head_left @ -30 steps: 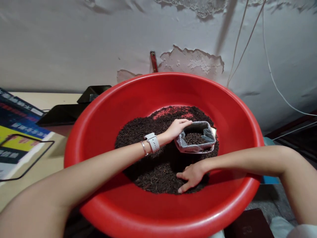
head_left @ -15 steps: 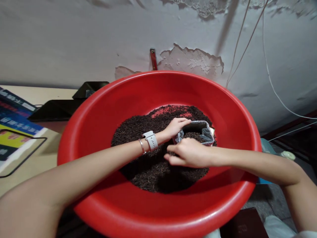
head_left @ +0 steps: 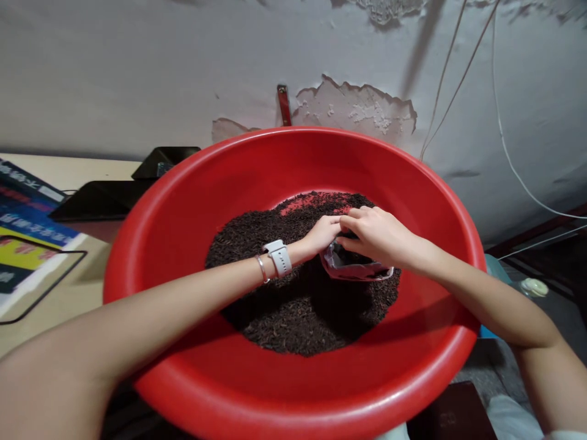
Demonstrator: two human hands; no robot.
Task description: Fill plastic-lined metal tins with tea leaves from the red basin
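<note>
A wide red basin (head_left: pixel 293 391) holds a heap of dark loose tea leaves (head_left: pixel 293 330). Within it stands a small open box with a clear plastic liner (head_left: pixel 355 272), its mouth partly covered by my right hand. My left hand (head_left: pixel 323 233), with a grey watch on the wrist, grips the box's far left edge. Over the opening is my right hand (head_left: pixel 383 235), fingers bent down and closed near my left fingertips. Whatever those fingers hold is hidden.
To the left, dark angular containers (head_left: pixel 98 198) and a colourful printed sheet (head_left: pixel 30 229) rest on a pale table (head_left: pixel 89 290). A peeling wall (head_left: pixel 137 73) rises behind the basin, with cords (head_left: pixel 447 85) hanging at right. A dark red box (head_left: pixel 452 415) sits at lower right.
My right hand has moved up and away from me, from the leaves in front of the box to over its mouth. The box has tipped, showing its near rim lower. My left hand keeps its grip.
</note>
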